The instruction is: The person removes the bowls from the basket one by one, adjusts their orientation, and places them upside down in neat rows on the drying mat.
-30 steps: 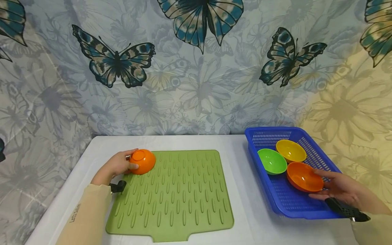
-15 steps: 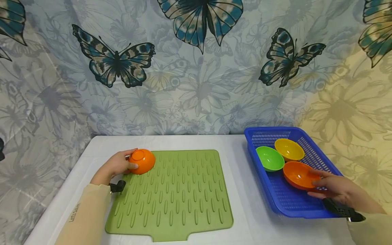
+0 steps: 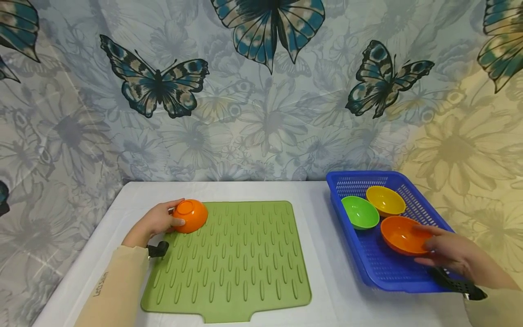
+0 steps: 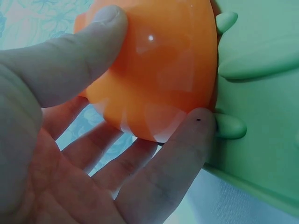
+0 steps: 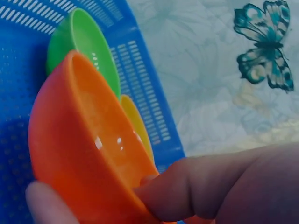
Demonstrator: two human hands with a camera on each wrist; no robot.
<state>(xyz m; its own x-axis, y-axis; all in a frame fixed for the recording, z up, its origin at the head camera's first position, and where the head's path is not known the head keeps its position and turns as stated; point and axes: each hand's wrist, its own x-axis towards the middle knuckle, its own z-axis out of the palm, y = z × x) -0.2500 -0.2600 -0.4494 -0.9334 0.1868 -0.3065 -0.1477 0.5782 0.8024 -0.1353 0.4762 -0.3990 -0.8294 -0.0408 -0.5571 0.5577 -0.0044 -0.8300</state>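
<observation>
With your right hand (image 3: 453,254), at the right edge of the head view, you pinch the red-orange bowl (image 3: 405,236) by its right rim: one digit goes over the rim into the inside, another lies against the outer wall. So the bowl lies directly to the left of these fingers, mouth up, within the blue basket (image 3: 388,272); whether its base touches the basket floor, I cannot tell. It is round, therefore no long axis matters. The lime green bowl (image 3: 359,212) and the yellow bowl (image 3: 385,200) stand just beyond it, toward the upper left. Your left hand (image 3: 157,220) is well apart, at left of centre, and grips the small orange bowl (image 3: 192,215), upside down on the upper left corner of the green ridged mat (image 3: 229,263).
</observation>
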